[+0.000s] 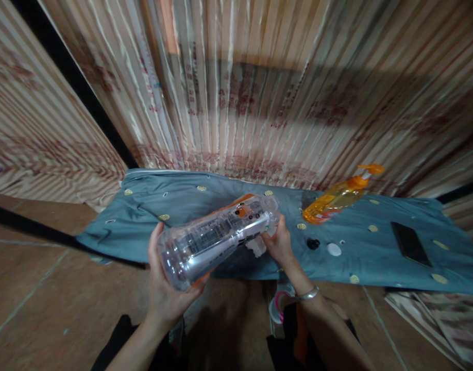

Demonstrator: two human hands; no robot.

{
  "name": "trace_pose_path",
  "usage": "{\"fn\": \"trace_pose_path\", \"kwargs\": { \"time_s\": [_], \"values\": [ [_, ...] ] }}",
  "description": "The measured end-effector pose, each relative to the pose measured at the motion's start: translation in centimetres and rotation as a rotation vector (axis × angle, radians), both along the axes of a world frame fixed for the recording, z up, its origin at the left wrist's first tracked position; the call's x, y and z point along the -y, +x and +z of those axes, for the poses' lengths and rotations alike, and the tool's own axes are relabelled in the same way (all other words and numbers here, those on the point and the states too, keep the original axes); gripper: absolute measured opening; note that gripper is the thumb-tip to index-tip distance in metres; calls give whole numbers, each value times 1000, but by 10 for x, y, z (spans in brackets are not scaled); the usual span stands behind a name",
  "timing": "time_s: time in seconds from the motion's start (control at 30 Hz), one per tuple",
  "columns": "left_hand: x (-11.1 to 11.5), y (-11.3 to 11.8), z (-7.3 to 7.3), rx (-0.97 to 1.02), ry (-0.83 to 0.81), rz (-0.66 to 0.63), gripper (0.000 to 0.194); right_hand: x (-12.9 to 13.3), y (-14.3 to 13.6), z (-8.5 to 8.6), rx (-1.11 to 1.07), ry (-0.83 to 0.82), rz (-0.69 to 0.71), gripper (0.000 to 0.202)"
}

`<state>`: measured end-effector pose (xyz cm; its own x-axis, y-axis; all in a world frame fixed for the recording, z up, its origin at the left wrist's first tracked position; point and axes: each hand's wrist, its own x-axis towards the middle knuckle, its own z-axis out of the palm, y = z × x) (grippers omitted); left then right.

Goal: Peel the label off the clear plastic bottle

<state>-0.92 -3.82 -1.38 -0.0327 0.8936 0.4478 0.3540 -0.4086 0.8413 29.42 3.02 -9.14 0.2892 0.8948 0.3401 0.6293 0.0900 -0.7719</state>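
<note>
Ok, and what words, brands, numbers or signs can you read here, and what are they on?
None can be read reliably.
Clear bottle: printed label, too blurred.
Orange pump bottle: label print too small and blurred.
Curtain: dark red marks, perhaps characters, too unclear to quote.

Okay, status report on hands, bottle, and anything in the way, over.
Left hand gripping bottle at base, right hand at neck. Bottle tilted, neck higher in view. Nothing visibly blocking; pump bottle and phone off to the right.
</note>
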Motion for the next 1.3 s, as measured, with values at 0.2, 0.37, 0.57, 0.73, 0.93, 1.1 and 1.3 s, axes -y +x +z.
{"fn": "trace_pose_path", "kwargs": {
  "time_s": [0.2, 0.37, 0.57, 0.73, 0.93, 1.1, 1.3],
  "values": [
    [0, 2, 1, 66, -54, 40, 124, 0, -1, 1, -2, 7, -15, 61],
    [2, 8, 4, 48, -29, 103, 120, 1, 0, 2, -27, 10, 11, 61],
    [1, 3, 0, -22, 6, 43, 118, 0, 1, 0, -1, 13, 15, 60],
    [0, 2, 0, 5, -14, 47, 120, 1, 0, 1, -7, 30, 15, 61],
    [-2, 0, -1, -25, 18, 60, 122, 0, 0, 0, -5, 24, 0, 62],
    [-2, -1, -2, -23, 21, 63, 121, 0, -1, 1, -11, 27, 3, 59],
    [-1, -2, -2, -28, 14, 56, 120, 0, -1, 1, -7, 19, -3, 61]
  ]
}}
